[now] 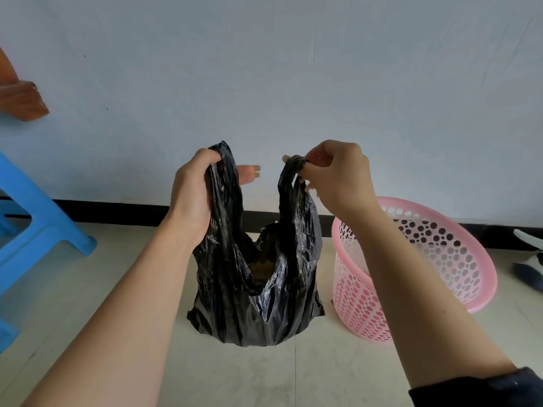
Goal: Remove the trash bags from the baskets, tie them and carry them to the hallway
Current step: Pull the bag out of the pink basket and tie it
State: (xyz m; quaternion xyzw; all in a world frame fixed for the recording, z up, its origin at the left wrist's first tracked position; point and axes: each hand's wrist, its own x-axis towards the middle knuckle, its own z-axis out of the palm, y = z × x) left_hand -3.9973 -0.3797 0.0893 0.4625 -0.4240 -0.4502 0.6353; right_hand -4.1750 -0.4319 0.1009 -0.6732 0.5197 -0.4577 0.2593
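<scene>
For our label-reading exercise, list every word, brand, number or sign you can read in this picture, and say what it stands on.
None: no text can be read anywhere.
The black trash bag, the pink basket, the blue stool and the wall show no print, label or sign.

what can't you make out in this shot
Head view:
- black trash bag contents: its folds hide all but a brownish patch.
- pink basket: the right forearm covers part of its rim.
- blue stool: cut off by the left edge.
- dark items at the right edge: cut off, unidentifiable.
</scene>
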